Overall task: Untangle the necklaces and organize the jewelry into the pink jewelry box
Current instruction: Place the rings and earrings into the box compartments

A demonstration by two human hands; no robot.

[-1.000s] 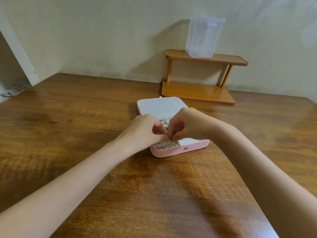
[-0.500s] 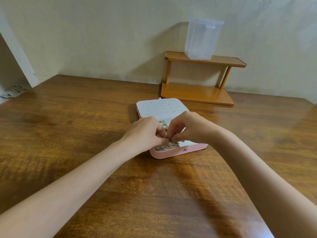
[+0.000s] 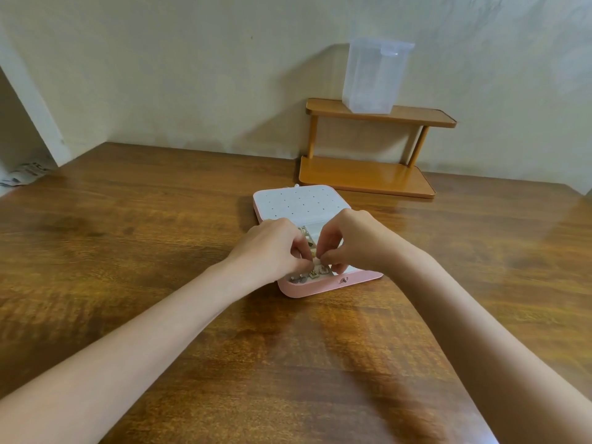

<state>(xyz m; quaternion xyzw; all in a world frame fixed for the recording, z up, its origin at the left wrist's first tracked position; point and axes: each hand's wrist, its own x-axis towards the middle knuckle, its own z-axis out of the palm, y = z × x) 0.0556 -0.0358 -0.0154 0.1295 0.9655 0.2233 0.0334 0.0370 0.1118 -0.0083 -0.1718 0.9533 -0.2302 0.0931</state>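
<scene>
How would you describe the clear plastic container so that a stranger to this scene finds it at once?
Start at the wooden table and look to its far edge by the wall, where a small two-tier wooden shelf stands. The clear plastic container stands upright on the top tier. It is the only see-through thing there, tall and lidded, unlike the flat pink jewelry box.

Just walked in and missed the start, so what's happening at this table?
A person is sorting jewelry into an open pink jewelry box on a wooden table. Both hands meet over its front part: the left hand and right hand pinch something small between their fingertips, too tiny to identify. A row of small jewelry pieces already sits along the box's front edge. Behind, a clear plastic container stands on a small wooden shelf.
</scene>
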